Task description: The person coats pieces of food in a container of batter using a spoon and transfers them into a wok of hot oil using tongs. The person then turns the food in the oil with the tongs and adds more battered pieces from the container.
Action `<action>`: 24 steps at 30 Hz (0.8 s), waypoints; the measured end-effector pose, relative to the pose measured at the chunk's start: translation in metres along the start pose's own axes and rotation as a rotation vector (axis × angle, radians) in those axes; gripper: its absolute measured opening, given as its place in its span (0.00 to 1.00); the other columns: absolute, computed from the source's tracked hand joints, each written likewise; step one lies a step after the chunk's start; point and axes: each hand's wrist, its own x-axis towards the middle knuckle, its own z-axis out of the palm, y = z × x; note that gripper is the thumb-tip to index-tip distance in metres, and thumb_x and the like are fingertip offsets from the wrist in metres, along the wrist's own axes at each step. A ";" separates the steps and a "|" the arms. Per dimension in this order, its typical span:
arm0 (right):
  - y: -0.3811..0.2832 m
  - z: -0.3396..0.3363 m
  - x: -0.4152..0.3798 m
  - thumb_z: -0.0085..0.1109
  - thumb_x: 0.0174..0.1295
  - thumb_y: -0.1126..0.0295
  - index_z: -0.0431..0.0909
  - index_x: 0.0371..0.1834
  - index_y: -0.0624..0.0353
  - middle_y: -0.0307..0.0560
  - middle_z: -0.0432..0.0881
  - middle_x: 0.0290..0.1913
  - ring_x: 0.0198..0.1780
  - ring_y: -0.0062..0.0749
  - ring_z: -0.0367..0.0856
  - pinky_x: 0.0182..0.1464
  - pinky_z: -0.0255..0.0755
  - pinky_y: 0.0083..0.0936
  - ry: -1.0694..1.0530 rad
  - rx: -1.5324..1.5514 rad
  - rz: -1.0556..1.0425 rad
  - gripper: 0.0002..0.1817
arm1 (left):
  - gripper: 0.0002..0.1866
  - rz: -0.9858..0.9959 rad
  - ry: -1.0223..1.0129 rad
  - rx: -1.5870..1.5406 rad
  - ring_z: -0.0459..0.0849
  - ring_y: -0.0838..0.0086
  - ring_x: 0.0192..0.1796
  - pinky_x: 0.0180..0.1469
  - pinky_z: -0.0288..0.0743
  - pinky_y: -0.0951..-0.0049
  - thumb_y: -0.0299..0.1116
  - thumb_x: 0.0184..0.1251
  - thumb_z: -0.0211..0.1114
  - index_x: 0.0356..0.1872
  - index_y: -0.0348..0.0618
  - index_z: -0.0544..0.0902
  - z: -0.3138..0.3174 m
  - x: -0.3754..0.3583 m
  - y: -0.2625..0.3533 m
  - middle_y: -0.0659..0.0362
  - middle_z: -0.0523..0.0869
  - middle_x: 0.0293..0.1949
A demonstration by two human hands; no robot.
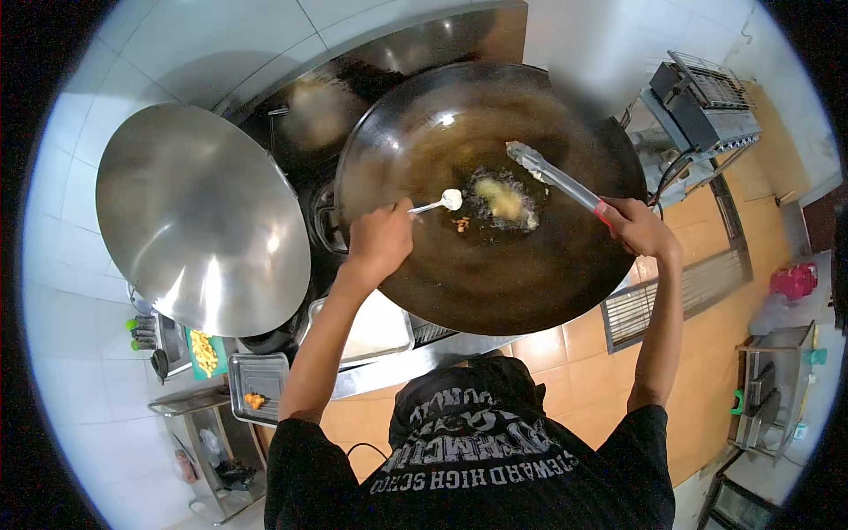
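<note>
A large dark wok (477,291) holds oil, and a pale yellow battered piece (504,201) bubbles near its middle. My left hand (381,238) is closed round the handle of a spoon (451,200) with white batter on its bowl, held over the oil. A few brown crumbs (461,225) float just below that spoon. My right hand (641,227) grips metal tongs (565,182) with red on the grip end. The tongs' tips are coated in pale batter and reach over the oil, apart from the frying piece.
A second big steel wok (203,230) stands at the left. Below it, a metal tray (259,387) holds an orange-brown fried piece, beside yellow pieces on a green board (207,353). Another tray (380,329) lies under my left forearm. A grill appliance (707,106) stands at the upper right.
</note>
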 end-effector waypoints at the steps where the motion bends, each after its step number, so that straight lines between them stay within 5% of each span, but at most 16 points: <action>1: -0.007 0.001 -0.005 0.47 0.73 0.48 0.78 0.54 0.64 0.36 0.69 0.20 0.15 0.20 0.68 0.18 0.62 0.23 -0.004 -0.001 0.008 0.27 | 0.08 0.037 0.017 -0.016 0.85 0.47 0.33 0.36 0.78 0.48 0.36 0.71 0.55 0.38 0.43 0.77 0.007 0.001 -0.005 0.48 0.86 0.32; 6: -0.016 0.015 -0.015 0.48 0.72 0.49 0.75 0.61 0.64 0.37 0.69 0.20 0.16 0.20 0.68 0.19 0.64 0.22 0.040 -0.016 -0.036 0.29 | 0.07 0.075 0.032 -0.052 0.85 0.46 0.34 0.37 0.77 0.47 0.35 0.71 0.54 0.40 0.44 0.76 0.005 -0.006 -0.014 0.47 0.85 0.32; 8: -0.024 0.021 -0.024 0.48 0.72 0.46 0.76 0.60 0.67 0.49 0.72 0.21 0.26 0.29 0.72 0.31 0.67 0.31 0.146 0.001 -0.145 0.32 | 0.06 0.019 -0.018 -0.089 0.83 0.43 0.35 0.37 0.75 0.44 0.35 0.71 0.53 0.42 0.46 0.75 -0.001 -0.012 -0.019 0.45 0.85 0.31; 14: -0.047 0.039 -0.049 0.48 0.73 0.49 0.72 0.65 0.66 0.45 0.74 0.24 0.28 0.27 0.72 0.32 0.67 0.30 0.226 0.153 -0.124 0.31 | 0.07 -0.002 -0.009 -0.292 0.82 0.41 0.36 0.40 0.72 0.43 0.36 0.73 0.53 0.44 0.49 0.76 -0.011 -0.034 -0.037 0.44 0.84 0.28; 24: -0.112 0.102 -0.102 0.46 0.74 0.53 0.69 0.69 0.62 0.36 0.73 0.27 0.17 0.15 0.65 0.19 0.59 0.16 0.186 0.397 -0.077 0.28 | 0.07 -0.171 0.016 -0.608 0.79 0.42 0.31 0.35 0.68 0.49 0.36 0.73 0.53 0.43 0.45 0.76 -0.055 -0.126 -0.089 0.42 0.79 0.23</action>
